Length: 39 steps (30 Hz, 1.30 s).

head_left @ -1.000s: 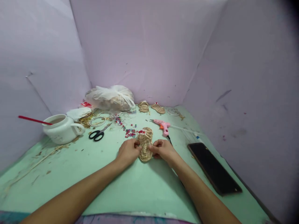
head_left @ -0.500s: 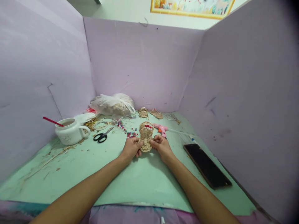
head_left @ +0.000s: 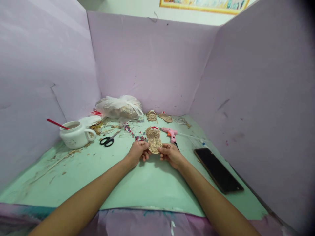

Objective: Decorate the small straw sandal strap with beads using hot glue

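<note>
A small woven straw sandal (head_left: 153,139) with red beads on its strap is held up above the green table (head_left: 137,183), its toe pointing away from me. My left hand (head_left: 138,151) pinches its heel end from the left, fingers curled. From the right, my right hand (head_left: 169,153) grips the same end with closed fingers. Both hands are near the middle of the table.
A pink glue gun (head_left: 169,133) lies just beyond the sandal, loose beads (head_left: 137,137) and black scissors (head_left: 108,140) to the left. A white mug (head_left: 75,134) with a red stick, a plastic bag (head_left: 119,107), more straw pieces (head_left: 157,116) and a black phone (head_left: 218,169) are around. Lilac boards wall three sides.
Both hands have lifted the sandal off the table and tipped it upright, sliding their grip to its heel end. The camera has tilted upward, showing more of the back wall.
</note>
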Each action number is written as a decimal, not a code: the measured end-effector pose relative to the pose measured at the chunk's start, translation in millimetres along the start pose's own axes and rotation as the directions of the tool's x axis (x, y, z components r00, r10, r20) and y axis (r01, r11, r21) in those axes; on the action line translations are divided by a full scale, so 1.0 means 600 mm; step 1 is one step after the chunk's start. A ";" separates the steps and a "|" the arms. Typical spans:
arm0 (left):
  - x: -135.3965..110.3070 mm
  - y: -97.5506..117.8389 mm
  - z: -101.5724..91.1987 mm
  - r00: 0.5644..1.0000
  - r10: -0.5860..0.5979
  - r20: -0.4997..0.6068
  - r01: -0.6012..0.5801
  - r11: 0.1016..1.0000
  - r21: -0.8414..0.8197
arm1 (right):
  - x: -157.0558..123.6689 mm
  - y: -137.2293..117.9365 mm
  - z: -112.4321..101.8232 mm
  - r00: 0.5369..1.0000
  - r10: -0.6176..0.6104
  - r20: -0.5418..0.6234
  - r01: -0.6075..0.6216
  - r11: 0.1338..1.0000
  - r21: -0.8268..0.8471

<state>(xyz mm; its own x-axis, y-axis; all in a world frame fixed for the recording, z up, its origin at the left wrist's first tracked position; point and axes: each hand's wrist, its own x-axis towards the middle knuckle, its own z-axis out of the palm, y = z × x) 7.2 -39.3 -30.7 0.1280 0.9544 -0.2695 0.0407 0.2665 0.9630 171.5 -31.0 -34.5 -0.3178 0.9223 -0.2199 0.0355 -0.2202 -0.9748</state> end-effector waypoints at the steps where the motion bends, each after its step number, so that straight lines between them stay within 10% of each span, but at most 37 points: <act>1: 0.001 0.000 0.000 1.000 -0.009 -0.003 0.009 1.000 0.016 | 0.001 0.000 -0.001 1.000 0.017 -0.007 -0.017 1.000 -0.011; 12: 0.008 0.005 -0.008 0.997 -0.079 0.007 0.076 0.975 0.209 | 0.008 -0.001 -0.010 0.950 0.279 -0.141 -0.303 0.932 -0.198; 19: -0.028 0.063 -0.057 0.985 0.170 -0.021 -0.166 0.978 0.125 | 0.008 0.003 -0.004 0.929 0.324 -0.180 -0.365 0.882 -0.297; 21: -0.042 0.107 -0.089 0.922 0.350 -0.167 -0.345 0.937 0.059 | 0.009 0.005 -0.003 0.928 0.323 -0.186 -0.368 0.874 -0.317; 25: -0.050 0.183 -0.136 0.628 0.617 -0.474 -0.664 0.743 0.087 | 0.009 0.007 0.000 0.938 0.295 -0.180 -0.340 0.882 -0.326; 27: -0.040 0.199 -0.139 0.587 0.653 -0.478 -0.662 0.727 0.181 | 0.008 0.007 0.001 0.948 0.266 -0.172 -0.308 0.902 -0.302; 36: 0.007 0.195 -0.043 0.726 0.625 -0.287 -0.457 0.751 0.478 | 0.006 0.001 -0.006 0.952 0.110 -0.286 -0.125 0.992 -0.034; 39: -0.002 0.143 0.013 0.883 0.467 0.034 -0.432 0.783 0.447 | -0.006 -0.025 -0.008 0.903 -0.040 -0.427 0.096 0.989 0.111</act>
<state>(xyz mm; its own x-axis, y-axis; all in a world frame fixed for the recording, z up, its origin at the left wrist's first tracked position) 18.4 -18.5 52.2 0.1656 0.9632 0.2119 0.4198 -0.2633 0.8686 176.8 -29.2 -19.1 0.1163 0.9775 -0.1761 -0.1006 -0.1648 -0.9812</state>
